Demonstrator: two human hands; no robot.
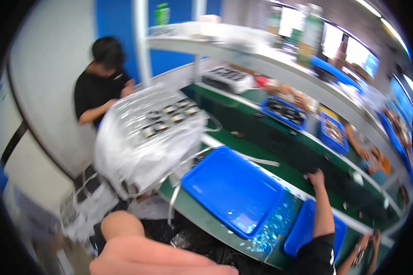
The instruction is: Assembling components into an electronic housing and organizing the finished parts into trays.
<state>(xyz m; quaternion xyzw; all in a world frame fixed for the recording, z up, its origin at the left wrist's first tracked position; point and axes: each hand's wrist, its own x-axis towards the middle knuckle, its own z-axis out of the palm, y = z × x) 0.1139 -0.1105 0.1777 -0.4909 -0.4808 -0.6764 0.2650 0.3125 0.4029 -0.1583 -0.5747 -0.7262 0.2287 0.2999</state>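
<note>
My left hand (156,257) is large and close at the lower edge, its fingers stretched out to the right. I see nothing in it, though its lower part is cut off by the frame. Past the fingers lies a large blue tray (234,190) on the green bench (188,206), with small blue shiny bits (266,236) scattered at its near right corner and beside it. Black plastic bags (199,245) lie below the bench edge, behind my hand. My right hand does not show.
A plastic-wrapped stack (147,123) bears several small dark parts, with a person (103,85) behind it. At right a co-worker's bare arm (323,211) reaches over a second blue tray (338,233) to the dark green belt (257,137). A white shelf (243,51) runs above.
</note>
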